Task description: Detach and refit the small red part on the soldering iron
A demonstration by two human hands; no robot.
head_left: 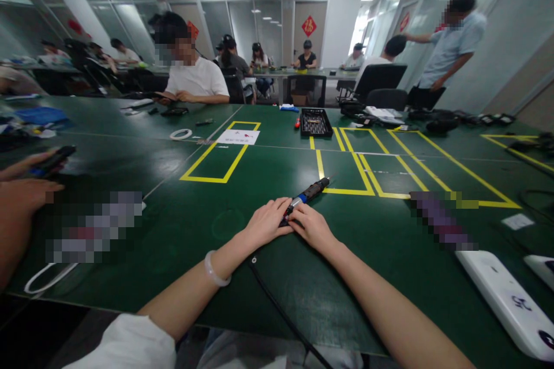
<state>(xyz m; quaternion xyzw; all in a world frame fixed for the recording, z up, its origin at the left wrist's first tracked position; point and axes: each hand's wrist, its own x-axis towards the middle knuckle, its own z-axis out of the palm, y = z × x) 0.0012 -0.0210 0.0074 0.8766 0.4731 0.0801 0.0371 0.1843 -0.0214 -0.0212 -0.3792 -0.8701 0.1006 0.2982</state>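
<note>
My left hand (268,222) and my right hand (312,228) lie together on the green table (242,277), fingers curled down over the near end of a black and blue electric screwdriver (310,191). The tool lies flat, its far end pointing up and to the right toward a yellow tape line. A black cable (281,311) runs from under my hands back toward me. A pale bangle (214,270) sits on my left wrist.
A black parts tray (315,123) sits farther back, a white paper (238,137) inside a yellow taped rectangle, a white ring (180,134) left of it. White power strips (506,300) lie at right. A neighbour's hands (26,184) hold a dark tool at left. Several people sit behind.
</note>
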